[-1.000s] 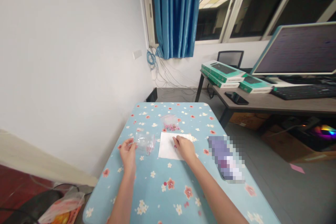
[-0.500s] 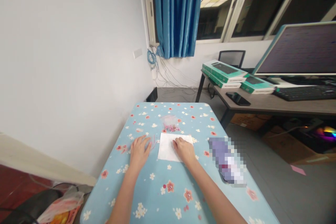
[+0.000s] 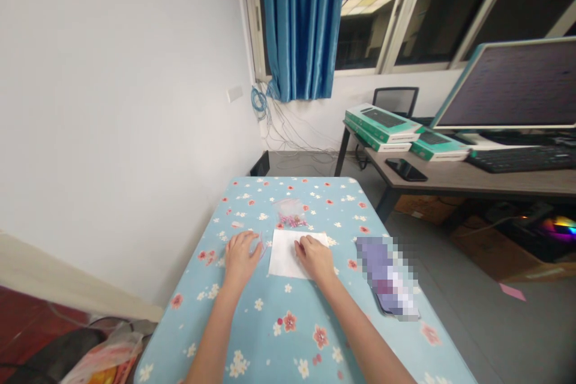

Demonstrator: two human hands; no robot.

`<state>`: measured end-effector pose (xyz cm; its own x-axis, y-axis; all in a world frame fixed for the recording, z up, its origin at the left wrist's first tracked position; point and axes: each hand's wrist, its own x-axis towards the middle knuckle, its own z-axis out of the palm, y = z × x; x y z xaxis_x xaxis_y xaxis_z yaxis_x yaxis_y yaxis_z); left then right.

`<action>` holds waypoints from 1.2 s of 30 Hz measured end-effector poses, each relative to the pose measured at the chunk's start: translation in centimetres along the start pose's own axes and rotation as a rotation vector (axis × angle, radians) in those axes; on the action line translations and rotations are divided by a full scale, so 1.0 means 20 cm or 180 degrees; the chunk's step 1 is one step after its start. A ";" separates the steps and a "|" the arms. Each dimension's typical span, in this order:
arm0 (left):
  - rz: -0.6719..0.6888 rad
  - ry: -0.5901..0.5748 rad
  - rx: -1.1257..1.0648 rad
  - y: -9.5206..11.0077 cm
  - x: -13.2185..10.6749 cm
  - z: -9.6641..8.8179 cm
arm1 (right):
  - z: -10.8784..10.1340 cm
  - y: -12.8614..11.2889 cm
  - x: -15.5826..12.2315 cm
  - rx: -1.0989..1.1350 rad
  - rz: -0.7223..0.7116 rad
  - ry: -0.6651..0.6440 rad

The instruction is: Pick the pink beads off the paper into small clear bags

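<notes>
White paper sheet (image 3: 283, 255) lying flat, right hand (image 3: 315, 259) on edge.

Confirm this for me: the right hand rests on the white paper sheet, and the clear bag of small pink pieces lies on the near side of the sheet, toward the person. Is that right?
Not quite: the clear bag of small pink pieces lies on the far side of the white paper sheet, away from the person, as the head view shows. The right hand does rest on the sheet.
</notes>
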<state>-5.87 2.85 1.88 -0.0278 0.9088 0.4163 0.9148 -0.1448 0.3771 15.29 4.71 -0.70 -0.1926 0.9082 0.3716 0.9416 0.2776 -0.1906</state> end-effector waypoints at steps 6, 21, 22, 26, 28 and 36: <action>0.0377 -0.0155 -0.0194 0.11 0.21 0.04 | -0.01 0.00 0.00 0.0186 -0.0031 0.0159; 0.0476 -0.0958 0.0061 0.19 0.43 0.27 | -0.05 0.00 -0.01 0.0712 0.0113 0.0427; 0.0461 -0.0966 0.0030 0.19 0.42 0.27 | -0.05 0.00 -0.01 0.0741 0.0148 0.0445; 0.0323 -0.0962 -0.0220 0.19 0.42 0.28 | -0.06 0.00 -0.01 0.0836 0.0241 0.0468; 0.0196 -0.0916 -0.0435 0.19 0.42 0.27 | -0.06 0.00 -0.01 0.0857 0.0253 0.0455; -0.0529 -0.0255 -0.2118 0.21 0.39 0.08 | -0.05 0.01 -0.01 0.0925 0.0342 0.0423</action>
<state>-1.48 9.94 5.32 -0.0928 0.9621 0.2563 0.4583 -0.1873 0.8688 15.87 4.31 0.13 -0.0408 0.8936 0.4470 0.8326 0.2776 -0.4792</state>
